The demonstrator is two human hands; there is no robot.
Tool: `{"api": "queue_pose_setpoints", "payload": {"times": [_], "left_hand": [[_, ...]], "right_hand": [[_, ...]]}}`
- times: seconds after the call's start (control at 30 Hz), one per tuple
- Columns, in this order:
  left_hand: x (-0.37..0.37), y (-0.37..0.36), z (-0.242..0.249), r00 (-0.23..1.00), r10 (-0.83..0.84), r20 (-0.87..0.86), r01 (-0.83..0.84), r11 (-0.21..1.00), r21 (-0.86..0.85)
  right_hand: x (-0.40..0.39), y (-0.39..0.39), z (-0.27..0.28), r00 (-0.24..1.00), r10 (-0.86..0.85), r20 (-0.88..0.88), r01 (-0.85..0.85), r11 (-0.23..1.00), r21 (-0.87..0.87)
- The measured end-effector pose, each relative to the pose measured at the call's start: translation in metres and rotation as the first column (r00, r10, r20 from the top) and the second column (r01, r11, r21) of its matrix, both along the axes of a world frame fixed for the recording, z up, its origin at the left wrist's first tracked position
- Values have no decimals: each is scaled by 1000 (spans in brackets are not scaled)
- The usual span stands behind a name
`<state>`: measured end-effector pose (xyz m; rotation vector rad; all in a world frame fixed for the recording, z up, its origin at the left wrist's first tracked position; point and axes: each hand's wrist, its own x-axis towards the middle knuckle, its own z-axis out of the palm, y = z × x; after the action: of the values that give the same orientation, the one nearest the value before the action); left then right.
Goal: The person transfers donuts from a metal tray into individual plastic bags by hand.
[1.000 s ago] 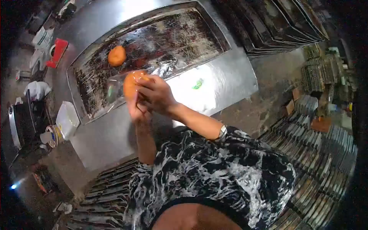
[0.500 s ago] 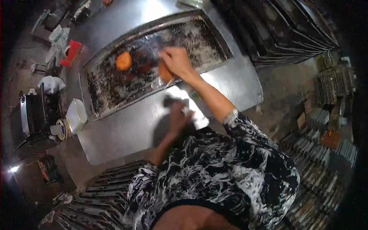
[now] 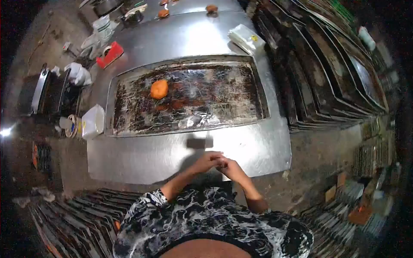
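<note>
My left hand (image 3: pixel 207 162) and my right hand (image 3: pixel 233 169) meet at the fingertips over the front edge of the steel table (image 3: pixel 129 159). Both have curled, pinched fingers; anything between them is too small or hidden to make out. Ahead of them lies a dark, worn baking tray (image 3: pixel 232 94). One orange-brown bun (image 3: pixel 159 89) sits on its left half. A crumpled piece of clear plastic (image 3: pixel 202 121) lies at the tray's near edge.
A stack of clear plastic bags (image 3: pixel 247 39) lies at the table's back right. At left are a white container (image 3: pixel 93 122), a tape roll (image 3: pixel 73 125) and a red box (image 3: pixel 110 55). More buns (image 3: pixel 163 13) are farther back. Stacked trays (image 3: pixel 318 64) crowd the right side.
My right hand has drawn back from the tray to my left hand. The bun beneath it and the white sheet near my left hand no longer show. The view has shifted.
</note>
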<state>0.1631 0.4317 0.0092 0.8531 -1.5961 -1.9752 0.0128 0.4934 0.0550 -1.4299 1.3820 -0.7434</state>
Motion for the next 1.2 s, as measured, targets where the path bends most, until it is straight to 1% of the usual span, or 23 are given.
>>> {"api": "queue_pose_setpoints", "payload": {"times": [0.03,0.07,0.23,0.3,0.33,0.37,0.43,0.5,0.53,0.57,0.6,0.67,0.7,0.73,0.77,0.8,0.83,0.87,0.97,1.03,1.1,1.13,1.2], "left_hand": [[-5,1,5,998,-43,-47,43,999,-11],[-6,2,-2,975,86,206,-73,995,-70],[-12,14,9,971,180,160,-186,982,21],[-5,3,18,940,311,138,-290,945,-154],[1,-4,22,888,457,45,-407,829,-382],[9,-7,32,823,564,-68,-497,656,-568],[28,-12,58,886,456,-85,-400,658,-637],[47,-19,53,788,613,-58,-538,638,-551],[57,-29,51,668,718,-197,-699,513,-499],[60,-40,66,370,831,-415,-902,428,52],[72,-45,65,70,875,-479,-637,409,654],[141,-63,29,395,751,-529,-536,656,531],[165,-65,20,269,875,-404,-614,478,627],[186,-65,27,128,958,-258,-661,276,698],[217,-65,15,70,935,-347,-701,294,650],[241,-64,3,15,902,-432,-740,300,602],[248,-60,9,6,912,-409,-747,276,605],[259,-60,18,-127,933,-336,-721,146,678],[290,-60,44,-331,913,-238,-678,-55,733],[291,-65,47,-389,891,-235,-663,-94,743],[272,-76,47,-253,909,-333,-740,40,672],[263,-80,48,-221,917,-332,-730,70,680],[238,-86,55,114,868,-484,-467,477,745]], "right_hand": [[-2,4,0,1000,29,-2,-29,1000,5],[-7,11,0,996,-52,-76,55,998,39],[17,18,-4,882,-439,-170,440,897,-37],[21,-7,-4,912,-398,-102,406,911,68],[13,-26,-20,924,-356,137,281,879,386],[10,-41,-22,849,-378,370,63,767,639],[20,-84,-24,266,-468,843,-169,838,518],[77,-128,49,471,-433,769,179,900,397],[98,-138,48,244,-346,906,70,938,340],[120,-145,46,-14,-249,968,-21,968,249],[143,-140,32,119,-257,959,-121,955,271],[181,-134,-1,363,-221,905,-331,878,347],[195,-140,-12,457,-186,870,-429,811,398],[197,-170,-42,775,198,601,-411,880,240],[196,-212,-40,880,473,-38,-475,875,-93],[203,-238,-32,944,57,-326,-226,831,-508],[201,-265,-13,700,-166,-694,-297,817,-495],[193,-307,-54,601,-185,-778,-389,782,-486],[212,-308,-49,740,-161,-653,-278,811,-515],[236,-237,3,954,-37,-297,-203,648,-734],[258,-168,45,994,107,-6,-80,708,-702],[263,-161,37,988,44,-148,-147,560,-815],[255,-147,23,950,-88,-301,-240,411,-879]]}}
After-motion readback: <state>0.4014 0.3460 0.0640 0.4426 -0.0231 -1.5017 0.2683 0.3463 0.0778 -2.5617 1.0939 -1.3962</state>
